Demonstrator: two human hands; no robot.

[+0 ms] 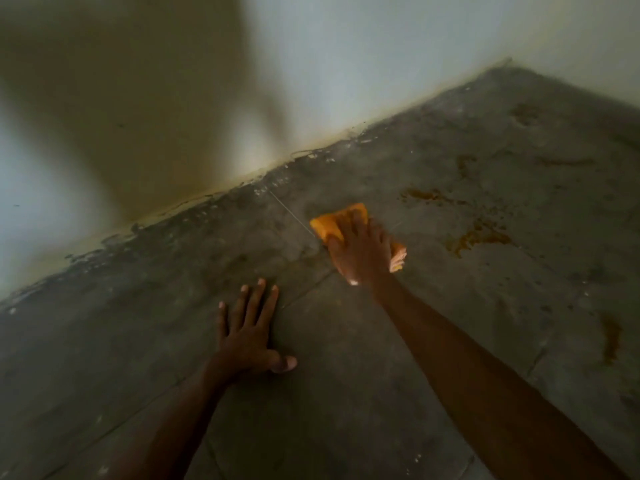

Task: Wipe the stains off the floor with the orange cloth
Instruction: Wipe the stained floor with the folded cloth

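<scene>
My right hand (pixel 362 249) lies on top of the orange cloth (pixel 341 220) and presses it against the grey concrete floor (pixel 346 375), fingers stretched forward over it. A corner of the cloth sticks out on the hand's right side. Orange-brown stains (pixel 479 237) lie on the floor just right of the cloth, with more stains (pixel 429 195) further back and a streak (pixel 611 337) near the right edge. My left hand (pixel 247 332) rests flat on the floor with fingers spread, holding nothing, nearer to me and left of the cloth.
A pale wall (pixel 173 116) meets the floor along a diagonal line with rough paint marks (pixel 263 183). A thin white line (pixel 291 213) crosses the floor left of the cloth. Floor joints run under my arms.
</scene>
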